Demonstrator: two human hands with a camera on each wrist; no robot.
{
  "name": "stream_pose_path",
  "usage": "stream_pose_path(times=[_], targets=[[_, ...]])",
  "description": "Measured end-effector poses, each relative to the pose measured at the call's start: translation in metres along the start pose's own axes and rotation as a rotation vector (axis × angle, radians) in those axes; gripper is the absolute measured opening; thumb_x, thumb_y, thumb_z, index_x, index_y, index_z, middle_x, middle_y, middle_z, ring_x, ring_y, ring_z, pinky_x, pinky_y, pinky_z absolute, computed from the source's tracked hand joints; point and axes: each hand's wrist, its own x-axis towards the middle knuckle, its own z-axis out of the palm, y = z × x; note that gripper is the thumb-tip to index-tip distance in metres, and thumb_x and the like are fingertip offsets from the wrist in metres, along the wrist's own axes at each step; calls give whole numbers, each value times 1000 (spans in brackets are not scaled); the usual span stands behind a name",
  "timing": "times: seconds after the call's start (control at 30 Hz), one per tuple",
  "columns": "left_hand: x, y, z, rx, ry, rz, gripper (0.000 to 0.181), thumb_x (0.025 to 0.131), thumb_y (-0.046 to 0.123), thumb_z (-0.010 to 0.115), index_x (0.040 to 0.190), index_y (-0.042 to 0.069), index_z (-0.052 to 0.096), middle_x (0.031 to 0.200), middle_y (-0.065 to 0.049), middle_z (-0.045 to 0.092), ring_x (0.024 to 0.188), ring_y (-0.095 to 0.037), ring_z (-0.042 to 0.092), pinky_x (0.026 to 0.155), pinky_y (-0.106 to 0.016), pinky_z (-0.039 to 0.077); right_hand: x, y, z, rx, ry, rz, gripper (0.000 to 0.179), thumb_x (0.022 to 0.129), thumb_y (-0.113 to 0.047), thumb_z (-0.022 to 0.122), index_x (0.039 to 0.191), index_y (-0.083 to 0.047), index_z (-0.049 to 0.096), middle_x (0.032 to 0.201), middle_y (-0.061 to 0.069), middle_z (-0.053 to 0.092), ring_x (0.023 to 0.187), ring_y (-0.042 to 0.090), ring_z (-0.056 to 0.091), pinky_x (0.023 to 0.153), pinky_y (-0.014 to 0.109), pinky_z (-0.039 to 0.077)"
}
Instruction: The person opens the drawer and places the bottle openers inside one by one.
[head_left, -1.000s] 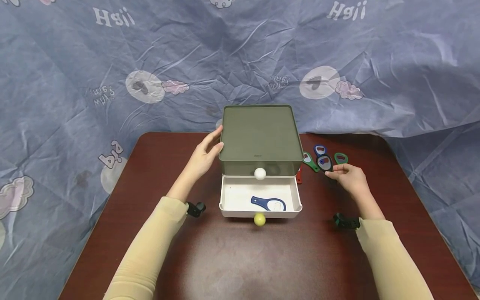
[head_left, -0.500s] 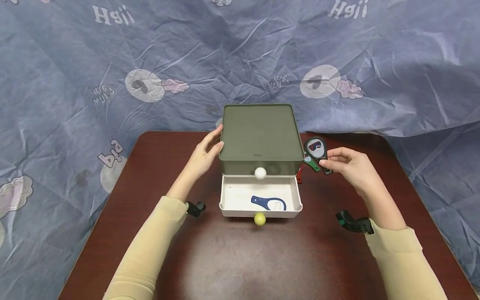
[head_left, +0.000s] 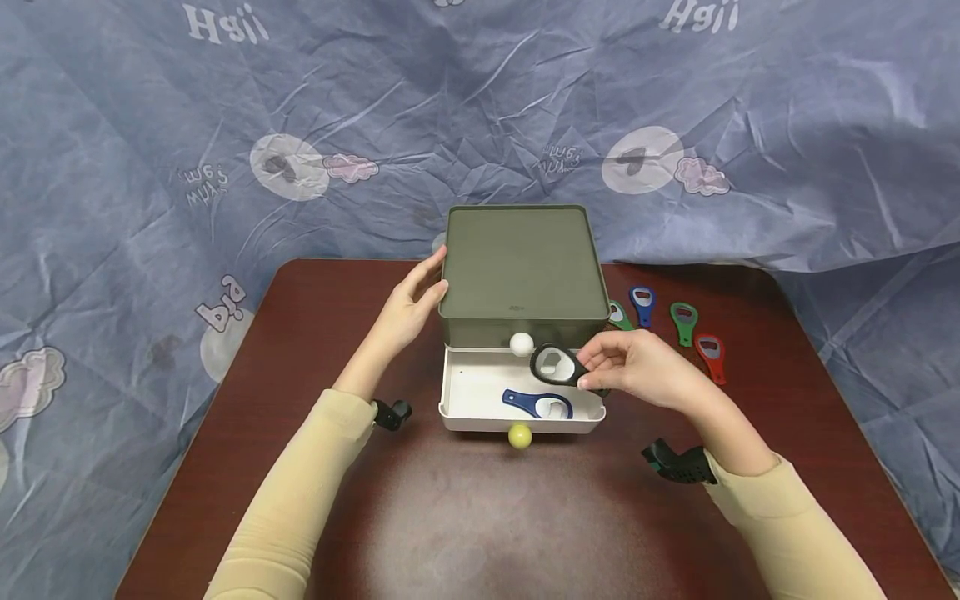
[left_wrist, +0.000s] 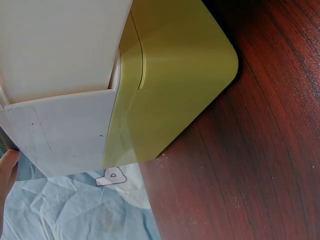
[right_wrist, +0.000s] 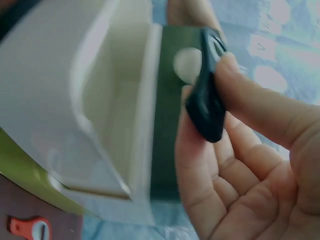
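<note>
A small drawer box with a dark green top [head_left: 521,262] stands on the table. Its lower white drawer [head_left: 476,379] is pulled out by a yellow knob [head_left: 520,437], and a blue bottle opener [head_left: 525,402] lies inside. The left hand [head_left: 405,312] rests against the box's left side, fingers fairly straight. Above the drawer's right part, the right hand [head_left: 637,367] pinches a black bottle opener [head_left: 555,365] by its handle, its ring end pointing left. In the right wrist view, thumb and fingers [right_wrist: 250,100] grip the black handle [right_wrist: 206,110].
Right of the box lie more bottle openers: a blue one [head_left: 642,306], a green one [head_left: 684,322], a red one [head_left: 711,357] and another green one [head_left: 618,315] partly hidden by the box. A white knob [head_left: 521,344] marks the upper, closed drawer. A printed cloth [head_left: 480,125] hangs behind.
The right hand has lifted the black bottle opener from among the others and carried it left and toward the person, over the open drawer. The left hand has stayed at the box.
</note>
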Motion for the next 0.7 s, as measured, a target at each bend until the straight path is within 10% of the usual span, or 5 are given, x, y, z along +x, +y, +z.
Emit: stream_pose_path(times=[0.43, 0.7], targets=[[-10, 33, 2, 8, -11, -25, 54, 103, 8, 48, 154, 4, 31, 159, -17, 31, 145, -35, 34, 116, -46, 36, 27, 6, 47, -114, -74, -23, 18, 79, -14, 81, 93, -8, 72, 83, -1, 72, 78, 9, 67, 74, 30, 55], [-2, 6, 2, -23, -1, -22, 53, 104, 15, 49, 154, 15, 34, 160, -7, 32, 145, -27, 36, 115, -44, 38, 36, 7, 67, -157, -90, -14, 18, 76, -14, 83, 90, -9, 72, 79, -3, 71, 75, 6, 64, 69, 25, 53]])
